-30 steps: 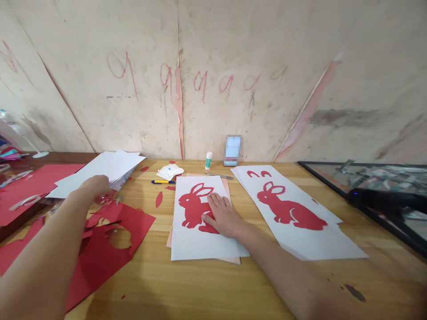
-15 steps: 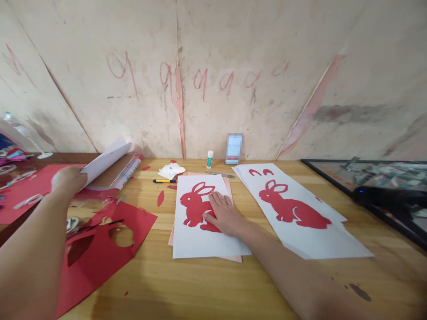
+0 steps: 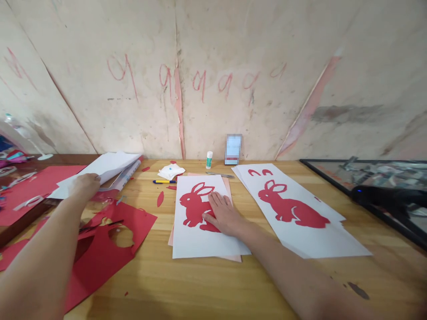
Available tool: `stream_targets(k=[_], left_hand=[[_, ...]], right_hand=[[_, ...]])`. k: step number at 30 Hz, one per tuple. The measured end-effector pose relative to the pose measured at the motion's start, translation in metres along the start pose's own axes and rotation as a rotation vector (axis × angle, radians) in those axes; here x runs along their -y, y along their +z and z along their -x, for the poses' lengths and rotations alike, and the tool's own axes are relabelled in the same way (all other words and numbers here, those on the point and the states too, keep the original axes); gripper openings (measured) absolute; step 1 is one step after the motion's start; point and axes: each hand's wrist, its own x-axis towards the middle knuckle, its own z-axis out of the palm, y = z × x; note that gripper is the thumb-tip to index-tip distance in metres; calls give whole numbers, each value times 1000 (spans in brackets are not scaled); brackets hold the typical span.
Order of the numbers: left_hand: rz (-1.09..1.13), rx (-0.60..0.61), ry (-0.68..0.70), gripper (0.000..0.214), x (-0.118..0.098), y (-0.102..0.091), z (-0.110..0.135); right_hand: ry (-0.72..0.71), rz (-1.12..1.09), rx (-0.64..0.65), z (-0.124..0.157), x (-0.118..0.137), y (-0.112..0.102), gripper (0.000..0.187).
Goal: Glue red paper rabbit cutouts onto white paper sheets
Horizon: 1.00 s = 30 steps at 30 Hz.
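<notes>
My right hand (image 3: pixel 224 215) lies flat with fingers stretched out on the hind part of a red paper rabbit (image 3: pixel 193 205) that sits on a white sheet (image 3: pixel 200 244) in the middle of the wooden table (image 3: pixel 200 289). My left hand (image 3: pixel 85 185) reaches to the far left and rests on the lower edge of a stack of white paper (image 3: pixel 106 166), fingers curled over it. Below that hand lies red paper with cut-out holes (image 3: pixel 113 249).
A second red rabbit (image 3: pixel 290 208) lies on white sheets at the right. Near the wall stand a glue stick (image 3: pixel 208 160) and a small blurred box (image 3: pixel 233 149), with a pen (image 3: pixel 164 182) and a crumpled tissue (image 3: pixel 170 170). A black-framed pane (image 3: pixel 383 186) lies far right.
My left hand lifted the top white sheets of the stack half a second ago; now the sheets are down again and the hand rests on them. The right hand stayed put.
</notes>
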Motion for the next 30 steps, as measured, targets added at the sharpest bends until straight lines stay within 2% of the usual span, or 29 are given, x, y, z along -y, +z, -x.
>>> stream_targets(k=[3,7,10,12,13,16,18,20,24,30], left_hand=[[-80,111,17,36,-18,6,12],[-117,211,103,40,-46,0,24],[-93,149,238,49,-80,-5,34],[-55,91,331,53,-113,-3,46],[-25,51,388,53,-132,1,55],[193,-99,725,52,-191,24,89],[277,-114,917,55,-225,45,113],[288,-80,1001,61,-248,67,134],[246,-16,1025,75,-265,96,156],[218,24,1011,76,-261,108,160]], right_hand=[[-1,-7,-3,0,0,1,97],[-4,-1,-2,-2,-1,3,97],[-7,14,-17,-2,-2,4,97],[-14,20,-23,-2,-1,4,98],[-18,22,-24,-2,-1,4,98],[-18,32,-25,-2,0,3,95],[-6,41,-22,-2,1,2,92],[3,47,-10,-3,2,2,89],[-1,71,10,-4,2,2,79],[4,110,11,-3,3,0,76]])
